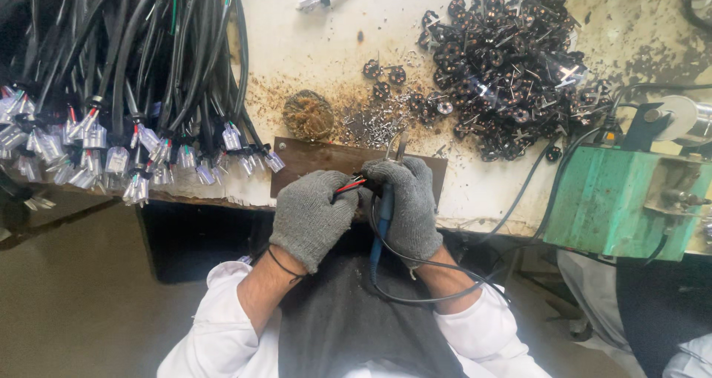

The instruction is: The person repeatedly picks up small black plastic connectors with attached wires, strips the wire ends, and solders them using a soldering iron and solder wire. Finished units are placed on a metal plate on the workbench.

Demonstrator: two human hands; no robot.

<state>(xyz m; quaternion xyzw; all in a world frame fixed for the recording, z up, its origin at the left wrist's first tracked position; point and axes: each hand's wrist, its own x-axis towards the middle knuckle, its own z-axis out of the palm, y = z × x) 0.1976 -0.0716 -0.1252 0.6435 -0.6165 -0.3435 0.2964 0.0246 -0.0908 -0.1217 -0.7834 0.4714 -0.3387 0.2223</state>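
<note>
Soldering at the bench edge, by the look of it. Left hand (311, 216), gloved, fingers closed on thin red and black wires (348, 187). Right hand (406, 204) is wrapped around a blue-handled iron (383, 213), its tip hidden behind the glove. Wire ends sit between both hands, just over the brown board (319, 158). My call: brace both wrists on the board, keep the iron cord (423, 298) slack, work clear of the metal scraps (374, 122) and black connector pile (512, 67).
</note>
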